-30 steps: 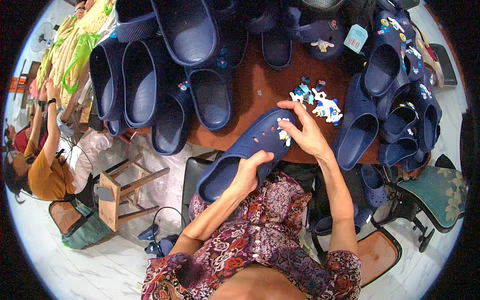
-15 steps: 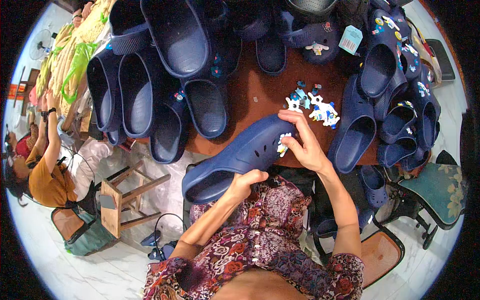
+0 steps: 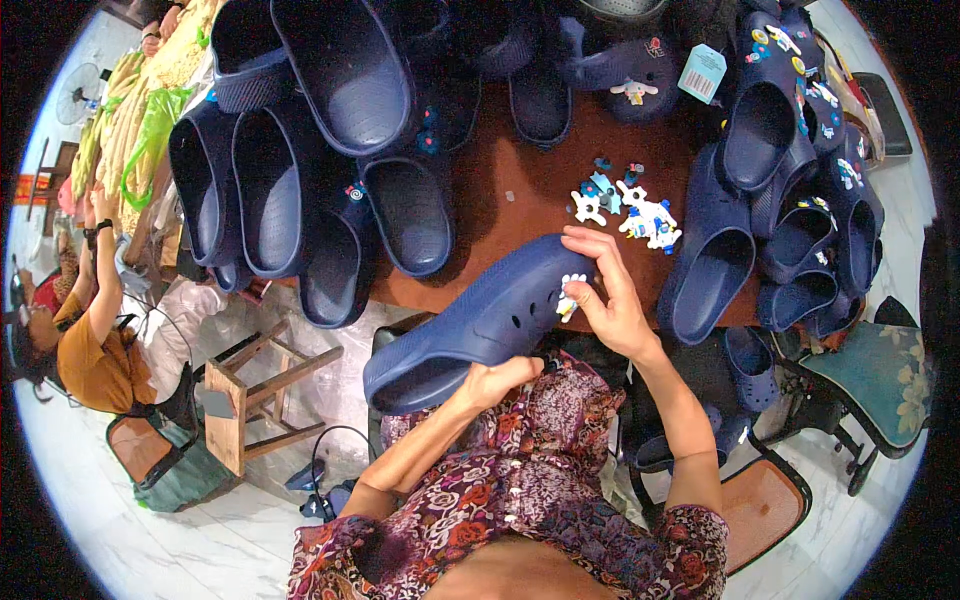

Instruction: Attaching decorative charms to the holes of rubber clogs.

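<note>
A navy blue foam clog [image 3: 460,300] is held in front of my body, its toe up to the right and its heel opening down to the left. My left hand [image 3: 500,381] is closed on its near side beside the opening; some of its fingers are hidden. My right hand [image 3: 610,305] wraps around the toe, fingers over the tip, with the thumb against a white and yellow shoe charm [image 3: 570,293] on the upper. Dark holes show in the upper beside the charm. Beyond my right hand, loose white and blue charms [image 3: 650,226] lie on the brown table [image 3: 500,205].
Many navy clogs [image 3: 270,190] stand along the table's left and back. More decorated clogs [image 3: 710,285] are piled at the right, near a pale blue tag [image 3: 702,74]. A wooden stool [image 3: 226,420] stands left, an office chair [image 3: 870,380] right. Another person [image 3: 105,360] works at far left.
The clog has turned slightly, and my left hand has shifted a little lower along its side. My right hand stays at the toe, its thumb still at the charm.
</note>
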A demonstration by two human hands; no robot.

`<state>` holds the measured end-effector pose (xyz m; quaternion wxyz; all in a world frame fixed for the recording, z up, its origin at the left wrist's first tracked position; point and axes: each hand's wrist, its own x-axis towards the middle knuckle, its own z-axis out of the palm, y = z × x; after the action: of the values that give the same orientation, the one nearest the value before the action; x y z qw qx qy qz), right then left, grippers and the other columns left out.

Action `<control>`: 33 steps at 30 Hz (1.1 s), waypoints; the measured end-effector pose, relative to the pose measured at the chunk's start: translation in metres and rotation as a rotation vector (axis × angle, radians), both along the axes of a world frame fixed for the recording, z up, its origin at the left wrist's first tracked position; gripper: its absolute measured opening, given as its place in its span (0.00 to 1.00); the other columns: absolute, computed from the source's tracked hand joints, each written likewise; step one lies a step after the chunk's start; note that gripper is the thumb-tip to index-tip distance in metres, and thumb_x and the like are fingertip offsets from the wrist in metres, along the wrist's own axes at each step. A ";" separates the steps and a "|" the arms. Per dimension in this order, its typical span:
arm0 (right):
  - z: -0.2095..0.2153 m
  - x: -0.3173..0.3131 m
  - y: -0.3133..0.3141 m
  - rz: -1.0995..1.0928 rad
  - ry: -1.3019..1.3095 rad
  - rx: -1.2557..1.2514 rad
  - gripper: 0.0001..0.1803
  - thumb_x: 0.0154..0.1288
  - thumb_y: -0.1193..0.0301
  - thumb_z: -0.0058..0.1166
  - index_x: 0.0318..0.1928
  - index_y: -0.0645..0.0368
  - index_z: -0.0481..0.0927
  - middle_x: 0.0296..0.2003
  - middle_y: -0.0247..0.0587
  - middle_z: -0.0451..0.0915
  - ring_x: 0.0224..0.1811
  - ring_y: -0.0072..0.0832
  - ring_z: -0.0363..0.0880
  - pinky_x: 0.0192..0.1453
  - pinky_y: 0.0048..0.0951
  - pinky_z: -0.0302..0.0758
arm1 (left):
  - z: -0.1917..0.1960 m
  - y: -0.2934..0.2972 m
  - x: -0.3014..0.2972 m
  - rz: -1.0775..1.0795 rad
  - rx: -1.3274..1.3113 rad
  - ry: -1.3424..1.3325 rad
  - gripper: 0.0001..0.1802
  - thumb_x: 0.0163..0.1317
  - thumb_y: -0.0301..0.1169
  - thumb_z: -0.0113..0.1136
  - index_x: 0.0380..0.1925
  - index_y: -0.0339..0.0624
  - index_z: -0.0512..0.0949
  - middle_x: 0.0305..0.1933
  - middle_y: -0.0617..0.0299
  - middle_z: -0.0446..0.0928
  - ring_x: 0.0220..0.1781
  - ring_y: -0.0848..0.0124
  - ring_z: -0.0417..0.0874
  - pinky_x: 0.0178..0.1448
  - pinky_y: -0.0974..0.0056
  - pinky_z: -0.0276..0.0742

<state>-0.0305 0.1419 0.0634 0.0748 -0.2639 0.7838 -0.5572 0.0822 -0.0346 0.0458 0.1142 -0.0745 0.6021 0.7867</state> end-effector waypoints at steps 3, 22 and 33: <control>-0.013 0.002 -0.003 -0.068 0.014 0.015 0.22 0.64 0.72 0.57 0.59 0.60 0.73 0.59 0.49 0.70 0.64 0.39 0.67 0.68 0.36 0.64 | 0.020 0.004 -0.011 0.092 0.277 -0.189 0.31 0.47 0.27 0.58 0.56 0.32 0.72 0.56 0.52 0.75 0.57 0.62 0.75 0.65 0.59 0.67; -0.013 -0.008 -0.002 -0.233 -0.042 -0.023 0.12 0.59 0.70 0.64 0.44 0.59 0.82 0.49 0.43 0.76 0.52 0.33 0.75 0.55 0.32 0.73 | 0.008 0.018 -0.027 0.379 0.722 -0.373 0.30 0.49 0.31 0.50 0.56 0.33 0.70 0.55 0.49 0.77 0.54 0.55 0.80 0.62 0.52 0.75; -0.018 -0.006 -0.015 -0.290 0.021 0.015 0.08 0.61 0.74 0.60 0.40 0.60 0.76 0.48 0.43 0.74 0.52 0.30 0.73 0.57 0.31 0.69 | 0.004 0.021 -0.023 0.412 0.770 -0.350 0.24 0.53 0.26 0.53 0.52 0.35 0.72 0.50 0.52 0.78 0.50 0.60 0.81 0.58 0.57 0.76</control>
<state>-0.0369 0.1272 0.0451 -0.0130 -0.1530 0.8186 -0.5535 0.0597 -0.0132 0.0500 0.0750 -0.2764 0.2109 0.9346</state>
